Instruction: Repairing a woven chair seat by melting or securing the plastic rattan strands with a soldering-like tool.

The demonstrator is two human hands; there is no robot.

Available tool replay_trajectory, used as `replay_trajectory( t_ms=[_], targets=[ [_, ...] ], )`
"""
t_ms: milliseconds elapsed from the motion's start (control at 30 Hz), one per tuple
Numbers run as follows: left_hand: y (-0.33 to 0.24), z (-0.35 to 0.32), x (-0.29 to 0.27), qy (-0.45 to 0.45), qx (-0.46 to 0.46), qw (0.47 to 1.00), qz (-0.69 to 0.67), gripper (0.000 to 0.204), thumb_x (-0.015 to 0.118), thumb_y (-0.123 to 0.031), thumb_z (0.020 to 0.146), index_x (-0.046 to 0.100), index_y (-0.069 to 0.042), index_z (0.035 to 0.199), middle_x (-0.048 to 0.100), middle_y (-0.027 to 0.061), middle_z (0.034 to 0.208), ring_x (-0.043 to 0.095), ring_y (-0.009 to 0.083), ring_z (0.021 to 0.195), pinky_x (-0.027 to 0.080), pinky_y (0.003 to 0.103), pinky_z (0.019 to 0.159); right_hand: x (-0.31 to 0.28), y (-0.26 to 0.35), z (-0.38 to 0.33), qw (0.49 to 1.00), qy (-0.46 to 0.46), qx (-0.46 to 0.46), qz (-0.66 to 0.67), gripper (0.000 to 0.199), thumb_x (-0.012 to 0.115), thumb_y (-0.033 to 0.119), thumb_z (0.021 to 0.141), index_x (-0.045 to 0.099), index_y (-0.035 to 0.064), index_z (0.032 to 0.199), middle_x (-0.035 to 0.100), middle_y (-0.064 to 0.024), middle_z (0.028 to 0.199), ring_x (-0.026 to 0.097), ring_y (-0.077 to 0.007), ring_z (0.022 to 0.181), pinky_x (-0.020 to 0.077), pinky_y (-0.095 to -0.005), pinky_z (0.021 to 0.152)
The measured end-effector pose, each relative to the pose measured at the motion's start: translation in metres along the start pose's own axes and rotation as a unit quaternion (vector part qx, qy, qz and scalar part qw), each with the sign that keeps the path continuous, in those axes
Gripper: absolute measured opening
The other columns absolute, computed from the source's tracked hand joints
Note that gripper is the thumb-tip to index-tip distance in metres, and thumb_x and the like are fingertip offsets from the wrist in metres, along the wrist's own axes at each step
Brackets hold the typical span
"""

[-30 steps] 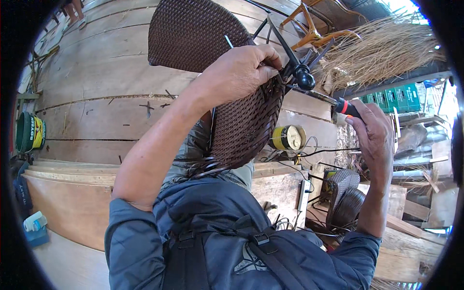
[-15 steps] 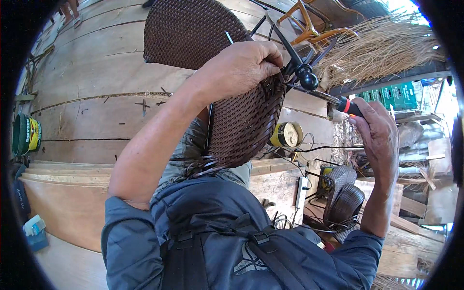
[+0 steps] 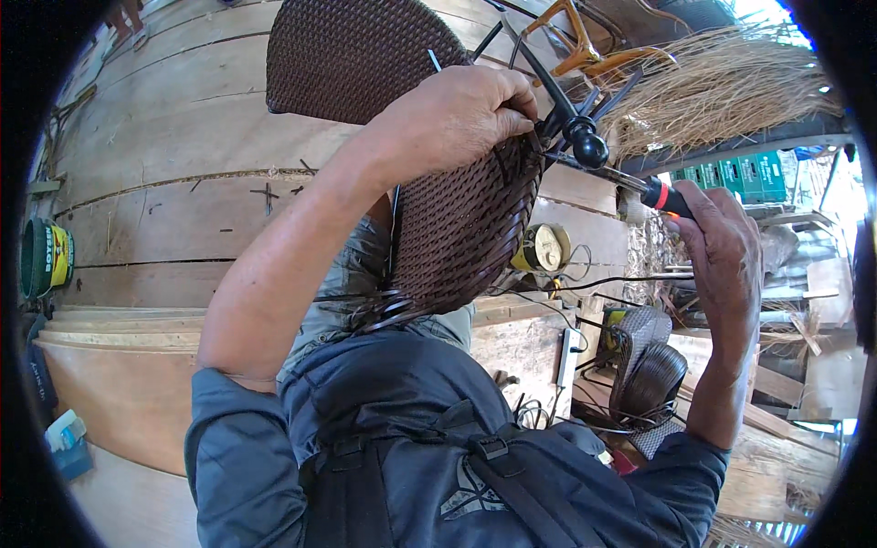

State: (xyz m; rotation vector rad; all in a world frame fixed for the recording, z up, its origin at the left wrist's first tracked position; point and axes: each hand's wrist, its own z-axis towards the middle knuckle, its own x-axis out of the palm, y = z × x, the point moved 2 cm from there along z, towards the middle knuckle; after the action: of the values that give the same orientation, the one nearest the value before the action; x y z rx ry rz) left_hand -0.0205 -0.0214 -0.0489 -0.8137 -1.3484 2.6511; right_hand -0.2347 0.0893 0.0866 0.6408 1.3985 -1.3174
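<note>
A dark brown woven wicker piece of furniture stands in front of me, with one woven panel (image 3: pixel 448 233) leaning by my knees and a broader woven panel (image 3: pixel 356 64) beyond it. My left hand (image 3: pixel 475 114) is closed at the upper right edge of the near panel, thumb and fingers pinching a weaving strand that is mostly hidden. In my right hand (image 3: pixel 726 233) is a screwdriver (image 3: pixel 662 194) with a black and red handle. Its shaft points left at that same edge, under a black frame bar with a round knob (image 3: pixel 586 146); the tip is hidden among the strands.
A bundle of dry fibres (image 3: pixel 722 100) lies at the far right, near a green crate (image 3: pixel 754 176). Coiled brown strands (image 3: pixel 650 384) and a white power strip (image 3: pixel 567 356) sit right of me. A yellow can (image 3: pixel 546 247) and a green bucket (image 3: pixel 46 258) stand on the plank floor.
My right hand and the screwdriver have shifted slightly right and down. The furniture has tilted a little; my left hand keeps its pinch at the edge.
</note>
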Motion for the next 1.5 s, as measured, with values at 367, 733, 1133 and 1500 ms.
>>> replay_trajectory(
  t_ms=[367, 733, 1133, 1500],
  targets=[
    [0.004, -0.001, 0.001, 0.0, -0.006, 1.0, -0.013, 0.019, 0.06, -0.015, 0.085, 0.062, -0.001, 0.098, 0.063, 0.01, 0.081, 0.06, 0.0179, 0.078, 0.046, 0.03, 0.072, 0.001, 0.0, 0.002, 1.0, 0.018, 0.004, -0.002, 0.032, 0.063, 0.012, 0.079, 0.059, 0.0076, 0.11, 0.056, -0.0116, 0.084, 0.055, -0.0285, 0.078, 0.0425, -0.0393, 0.07],
    [0.006, 0.0, 0.002, 0.003, -0.008, 1.0, -0.009, 0.019, 0.06, -0.014, 0.085, 0.062, -0.001, 0.098, 0.064, 0.0101, 0.081, 0.059, 0.0171, 0.077, 0.046, 0.03, 0.071, 0.001, -0.005, 0.002, 1.0, 0.025, -0.006, -0.004, 0.033, 0.061, 0.006, 0.079, 0.058, 0.0072, 0.112, 0.056, -0.0127, 0.087, 0.057, -0.0285, 0.077, 0.0441, -0.0384, 0.068],
    [0.004, 0.003, -0.002, 0.026, -0.013, 0.999, -0.026, 0.02, 0.062, -0.016, 0.084, 0.063, 0.0, 0.097, 0.062, 0.0075, 0.077, 0.057, 0.0138, 0.073, 0.045, 0.029, 0.068, -0.013, 0.021, -0.008, 0.998, 0.001, 0.006, -0.059, 0.037, 0.069, 0.013, 0.073, 0.06, 0.0093, 0.11, 0.055, -0.0094, 0.082, 0.054, -0.0261, 0.078, 0.0414, -0.039, 0.07],
    [0.004, 0.004, -0.007, 0.016, -0.031, 0.996, -0.078, 0.017, 0.067, -0.013, 0.08, 0.064, 0.001, 0.09, 0.059, 0.0071, 0.093, 0.057, 0.0147, 0.084, 0.044, 0.027, 0.075, -0.018, 0.03, -0.008, 0.997, 0.013, 0.059, -0.058, 0.038, 0.068, 0.012, 0.075, 0.06, 0.0103, 0.112, 0.055, -0.0083, 0.085, 0.054, -0.0258, 0.078, 0.0411, -0.0388, 0.068]
  ],
)
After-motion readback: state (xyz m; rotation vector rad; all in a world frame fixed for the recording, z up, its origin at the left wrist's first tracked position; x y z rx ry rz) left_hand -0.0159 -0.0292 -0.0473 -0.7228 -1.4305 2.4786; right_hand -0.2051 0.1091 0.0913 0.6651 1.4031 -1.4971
